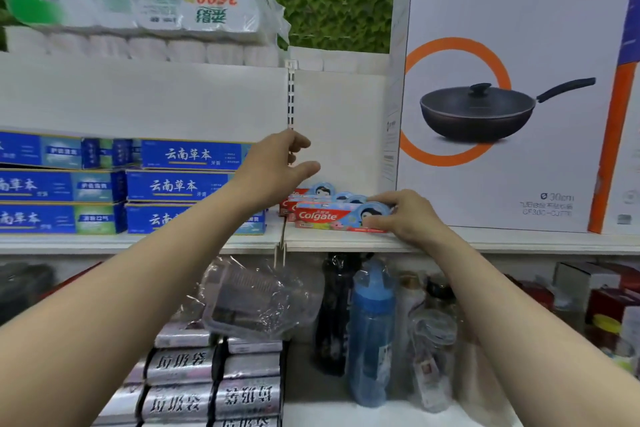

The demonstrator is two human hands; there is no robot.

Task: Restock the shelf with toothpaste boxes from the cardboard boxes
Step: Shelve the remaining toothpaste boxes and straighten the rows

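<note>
The red toothpaste box (332, 217) sits at the front of the shelf (485, 241), and the right hand (405, 215) holds its end with curled fingers (382, 199). The left hand (277, 166) hangs above it, spread out and empty. Only a few boxes are in, so more could fit.

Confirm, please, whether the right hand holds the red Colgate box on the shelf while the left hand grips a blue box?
Not quite: the head view shows the left hand open, gripping nothing; the right hand does hold the red Colgate box on the shelf.
</note>
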